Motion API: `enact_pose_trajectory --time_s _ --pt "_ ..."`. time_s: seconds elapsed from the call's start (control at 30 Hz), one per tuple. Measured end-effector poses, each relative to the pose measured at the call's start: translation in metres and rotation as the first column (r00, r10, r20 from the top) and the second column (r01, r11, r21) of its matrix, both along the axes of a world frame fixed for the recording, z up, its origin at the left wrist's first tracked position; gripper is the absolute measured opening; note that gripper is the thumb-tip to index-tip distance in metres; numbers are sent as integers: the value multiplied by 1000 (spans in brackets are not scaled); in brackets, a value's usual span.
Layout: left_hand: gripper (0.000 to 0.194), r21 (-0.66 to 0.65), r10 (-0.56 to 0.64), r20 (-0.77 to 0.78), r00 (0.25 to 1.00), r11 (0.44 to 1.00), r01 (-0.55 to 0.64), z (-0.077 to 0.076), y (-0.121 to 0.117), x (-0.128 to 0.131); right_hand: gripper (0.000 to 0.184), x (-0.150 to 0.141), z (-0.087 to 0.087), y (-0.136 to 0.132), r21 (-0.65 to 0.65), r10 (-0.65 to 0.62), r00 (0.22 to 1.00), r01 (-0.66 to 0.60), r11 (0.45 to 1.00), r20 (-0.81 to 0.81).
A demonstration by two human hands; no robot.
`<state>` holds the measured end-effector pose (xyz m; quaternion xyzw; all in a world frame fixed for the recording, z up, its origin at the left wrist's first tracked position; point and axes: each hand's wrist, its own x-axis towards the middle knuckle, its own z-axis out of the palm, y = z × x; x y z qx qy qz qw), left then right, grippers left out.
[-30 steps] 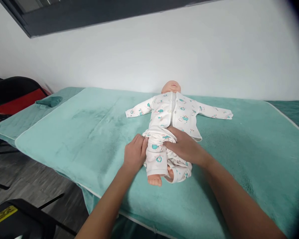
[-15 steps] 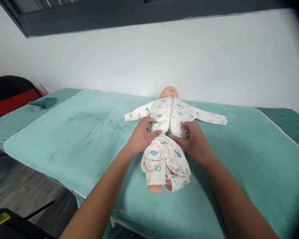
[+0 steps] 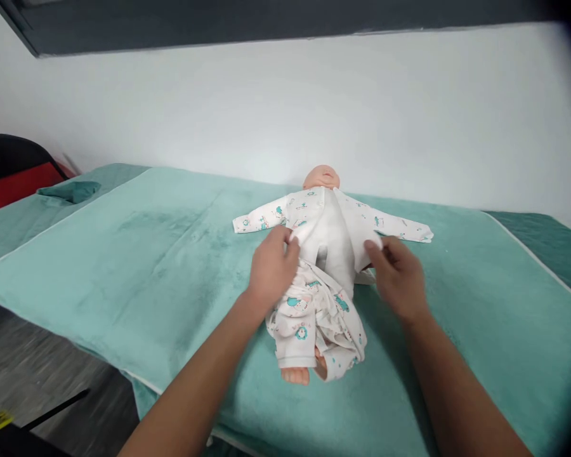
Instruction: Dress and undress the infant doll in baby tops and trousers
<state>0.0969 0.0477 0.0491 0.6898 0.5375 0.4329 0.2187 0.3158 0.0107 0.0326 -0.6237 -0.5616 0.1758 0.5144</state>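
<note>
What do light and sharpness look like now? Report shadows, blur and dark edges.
Head view: soft shadow on the cover beside the right forearm; same head view: left hand and right hand slightly soft in detail; head view again: wall without harsh glare, and blurred black corners at the frame's right.

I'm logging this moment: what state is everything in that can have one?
Doll: lying on its back
Jacket: front spread open
Trousers: on, rumpled
Left hand: pinching one side of the jacket
Right hand: pinching the other side
Green cover: spread out
</note>
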Motion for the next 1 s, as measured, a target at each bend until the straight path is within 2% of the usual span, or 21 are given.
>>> enact_pose_trajectory --time_s 0.03,0.1,0.17,0.23,0.3,0.37,0.43,0.5,0.57,0.6,0.67,0.73,0.8,0.87,0.93,1.0 --pt "16 -59 51 173 984 997 -42 -4 6 -8 32 10 0 -1 19 -44 988 48 999 -146" --pt "20 -168 152 475 866 982 -81 -14 18 -26 30 33 -3 -6 32 -156 922 179 983 -355" --pt "18 -231 238 605 760 966 -119 -27 30 -48 27 58 -8 -15 -49 -300 873 305 951 -384" --pt "16 -290 327 563 759 938 -190 -39 37 -66 26 78 -13 -26 -229 -433 888 394 890 -157" --pt "15 -314 384 464 798 914 -258 -50 40 -79 29 89 -18 -35 -339 -447 881 473 814 156" --pt "10 -249 416 347 840 905 -345 -57 39 -85 30 88 -21 -40 -322 -415 844 518 792 339" --pt "14 -77 423 219 879 906 -416 -59 35 -85 30 76 -24 -40 -217 -411 832 509 833 373" --pt "21 143 356 88 930 920 -365 -58 30 -80 31 58 -26 -38 -91 -374 861 427 899 346" --pt "20 286 182 -70 981 946 -155 -54 24 -73 30 39 -27 -36 2 -247 920 259 966 306" --pt "20 298 75 -167 983 954 -23 -51 21 -70 30 31 -27 -35 19 -153 945 154 988 291" --pt "22 212 -101 -325 940 961 176 -47 16 -64 28 19 -26 -35 -25 69 965 -65 998 253" --pt "25 105 -180 -352 918 968 230 -43 13 -61 30 14 -24 -37 -131 288 941 -267 955 176" --pt "25 7 -236 -203 950 970 242 -40 10 -61 31 13 -21 -38 -228 457 888 -435 871 52" --pt "22 -97 -299 79 951 947 306 -38 8 -63 29 14 -18 -40 -259 554 830 -551 793 -69" --pt "21 -174 -346 325 880 893 415 -36 7 -66 26 16 -16 -41 -257 595 787 -616 745 -164" --pt "23 -199 -363 445 819 851 486 -35 6 -69 26 17 -15 -42 -268 613 756 -655 706 -231"
